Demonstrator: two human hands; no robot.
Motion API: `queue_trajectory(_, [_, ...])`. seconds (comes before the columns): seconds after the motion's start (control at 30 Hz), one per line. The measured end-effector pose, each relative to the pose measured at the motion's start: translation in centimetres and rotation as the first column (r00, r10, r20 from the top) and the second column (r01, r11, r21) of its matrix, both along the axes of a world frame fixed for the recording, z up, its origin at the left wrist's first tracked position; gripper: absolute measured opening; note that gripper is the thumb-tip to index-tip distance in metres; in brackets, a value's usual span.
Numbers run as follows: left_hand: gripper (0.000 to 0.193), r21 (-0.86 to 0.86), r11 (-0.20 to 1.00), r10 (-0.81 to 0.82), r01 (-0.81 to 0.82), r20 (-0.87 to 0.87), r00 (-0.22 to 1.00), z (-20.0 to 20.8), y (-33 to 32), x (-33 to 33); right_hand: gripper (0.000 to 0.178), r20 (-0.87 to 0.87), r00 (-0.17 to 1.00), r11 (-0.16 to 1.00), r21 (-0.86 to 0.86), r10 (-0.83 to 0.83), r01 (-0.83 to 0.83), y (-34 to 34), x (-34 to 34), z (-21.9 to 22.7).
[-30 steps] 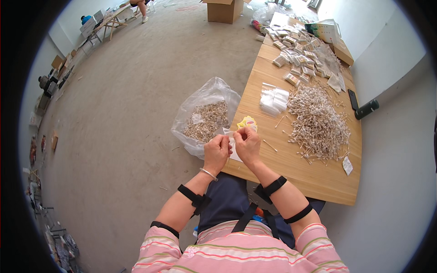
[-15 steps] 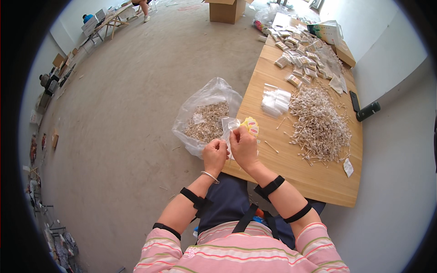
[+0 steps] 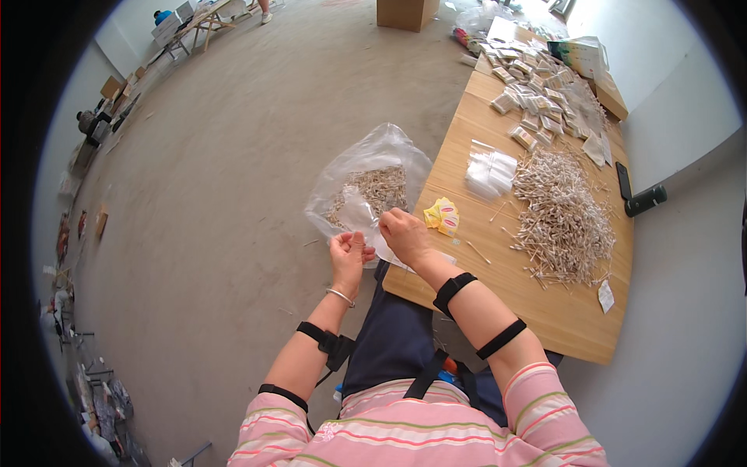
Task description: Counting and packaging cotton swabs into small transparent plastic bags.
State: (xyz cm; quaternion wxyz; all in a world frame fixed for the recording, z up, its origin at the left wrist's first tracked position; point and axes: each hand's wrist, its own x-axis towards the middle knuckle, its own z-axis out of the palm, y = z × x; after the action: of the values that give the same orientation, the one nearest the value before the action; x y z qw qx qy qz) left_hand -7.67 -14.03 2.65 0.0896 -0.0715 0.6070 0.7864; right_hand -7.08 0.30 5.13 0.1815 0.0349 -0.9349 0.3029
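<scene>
My right hand [image 3: 405, 237] is closed, pinching a small clear plastic bag [image 3: 360, 212] at the table's left edge. Just to its left, my left hand [image 3: 348, 258] has its fingers loosely apart and seems to hold nothing. Both hands are over the near rim of a large clear sack [image 3: 327, 183] on the floor, which contains many cotton swabs [image 3: 381, 187]. Beside my right hand, yellow printed cards [image 3: 442, 215] lie fanned on the wooden table [image 3: 455, 280].
Further right on the table are flat clear bags [image 3: 490, 173], a heap of loose cotton swabs [image 3: 564, 214] and a crumpled white paper [image 3: 606, 296]. Filled packets [image 3: 537, 97] pile up at the far end. A dark bottle [image 3: 646, 201] and a phone [image 3: 623, 180] sit by the wall.
Both hands have moved left, off the yellow cards and over the sack. The left hand's fingers have loosened, and the small bag has shifted left with the right hand. The view has shifted slightly.
</scene>
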Motion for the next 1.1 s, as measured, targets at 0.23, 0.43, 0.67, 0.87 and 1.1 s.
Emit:
queue_trajectory(0.23, [0.019,0.005,1.0,-0.009,0.008,0.344,0.939,-4.4,-0.8,-0.9,0.005,-0.027,0.993,0.982,0.158,0.111,-0.105,-0.8,-1.3,-3.3])
queue_trajectory(0.43, [0.016,-0.082,0.989,0.144,-0.125,0.294,0.945,-5.0,0.9,-1.6,0.005,0.033,0.993,0.985,0.131,0.111,-0.114,-0.1,-1.8,-3.9])
queue_trajectory(0.67, [0.019,-0.071,0.996,0.078,-0.06,0.282,0.956,-5.2,0.6,-0.8,0.007,0.12,0.987,0.993,0.012,0.111,-0.113,0.4,-1.6,-3.4])
queue_trajectory(0.87, [0.023,0.011,1.0,0.025,-0.029,0.28,0.96,-3.9,1.5,1.5,0.006,0.308,0.929,0.975,0.023,0.204,-0.222,3.3,-0.9,-0.5])
queue_trajectory(1.1, [0.021,0.169,0.984,-0.005,-0.059,0.355,0.935,-3.0,1.5,1.1,0.01,0.102,0.955,0.942,0.168,0.278,-0.292,3.7,-0.2,-2.2])
